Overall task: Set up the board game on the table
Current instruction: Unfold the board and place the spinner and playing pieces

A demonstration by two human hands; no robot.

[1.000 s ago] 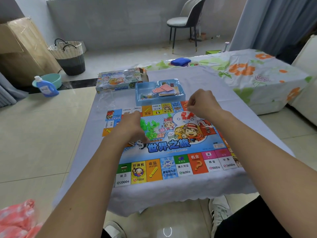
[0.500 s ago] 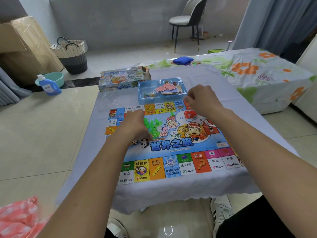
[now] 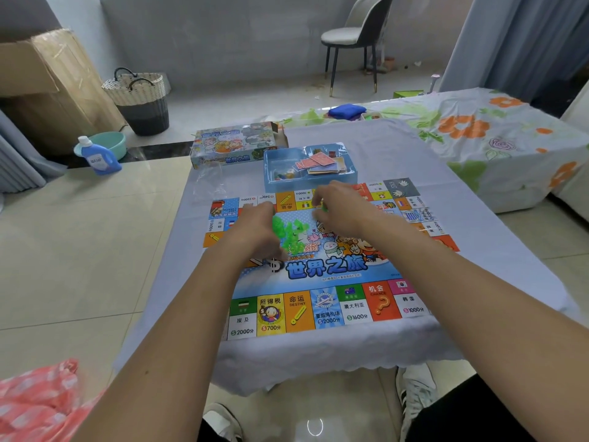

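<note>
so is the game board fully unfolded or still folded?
Spread flat. The game board lies open on the table, printed squares visible along the near, far and side edges; hands cover part of the centre.

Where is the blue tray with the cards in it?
The blue tray sits on the table just beyond the game board's far edge, right of the game box.

Beige floor tiles spread to the left of the hands. Beyond them a grey wall backs a padded chair. Far left stand a cardboard box, a woven basket and a blue bottle. To the right lie a floral cover and grey curtains.
</note>
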